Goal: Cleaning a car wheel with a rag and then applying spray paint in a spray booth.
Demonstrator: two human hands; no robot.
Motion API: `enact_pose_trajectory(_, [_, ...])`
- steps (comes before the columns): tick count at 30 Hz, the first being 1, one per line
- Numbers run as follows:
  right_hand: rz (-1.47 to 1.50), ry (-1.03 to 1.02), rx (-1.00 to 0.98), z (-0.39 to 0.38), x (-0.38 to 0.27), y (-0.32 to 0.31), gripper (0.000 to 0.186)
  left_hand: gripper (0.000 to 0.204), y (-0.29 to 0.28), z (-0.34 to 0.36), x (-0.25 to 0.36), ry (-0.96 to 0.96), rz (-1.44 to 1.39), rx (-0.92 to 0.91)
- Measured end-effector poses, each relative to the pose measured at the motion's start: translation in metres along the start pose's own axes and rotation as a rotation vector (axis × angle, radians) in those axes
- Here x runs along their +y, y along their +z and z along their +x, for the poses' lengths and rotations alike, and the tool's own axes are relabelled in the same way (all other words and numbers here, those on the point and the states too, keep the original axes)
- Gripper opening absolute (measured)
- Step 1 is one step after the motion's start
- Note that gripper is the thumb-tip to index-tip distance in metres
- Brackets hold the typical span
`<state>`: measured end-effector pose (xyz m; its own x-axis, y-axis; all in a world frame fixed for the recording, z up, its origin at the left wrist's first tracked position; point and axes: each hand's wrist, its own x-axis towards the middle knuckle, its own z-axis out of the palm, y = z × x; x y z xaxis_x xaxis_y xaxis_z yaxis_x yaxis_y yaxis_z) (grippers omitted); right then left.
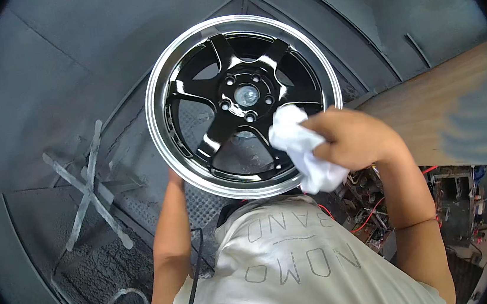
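A car wheel rim point(223, 131) with glossy black spokes and a polished silver lip faces up before me. My right hand point(357, 137) is closed on a crumpled white cloth point(295, 132), which lies over the lower right spokes and hangs past the lip. That hand is slightly blurred. My left hand point(175, 178) reaches the wheel's lower left edge; its fingers are hidden behind the lip, so its grip cannot be made out.
Left of the wheel stands a grey, paint-crusted cross-shaped stand point(88, 189). Dark grey panels point(68, 69) surround the wheel. A wooden board point(447, 110) lies at right, above cluttered tools and red hoses point(372, 215). A black cable point(196, 275) runs along my left side.
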<state>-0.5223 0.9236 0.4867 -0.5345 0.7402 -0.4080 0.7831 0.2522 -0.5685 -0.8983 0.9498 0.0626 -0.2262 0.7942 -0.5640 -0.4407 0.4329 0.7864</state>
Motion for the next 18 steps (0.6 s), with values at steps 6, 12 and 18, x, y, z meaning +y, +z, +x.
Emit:
enact_pose_trajectory(6, [-0.281, 0.099, -0.184, 0.065, -0.055, 0.077, 0.069, 0.055, -0.005, -0.085, -0.061, -0.037, -0.011, -0.020])
enact_pose_trajectory(12, [0.126, -0.127, -0.455, -0.003, -0.025, 0.053, 0.050, 0.058, 0.002, -0.159, -0.087, -0.091, 0.666, -0.531])
enact_pose_trajectory(18, [0.011, 0.284, 0.046, 0.049, -0.036, 0.063, 0.055, 0.054, 0.021, -0.176, -0.080, -0.027, 0.908, -0.752])
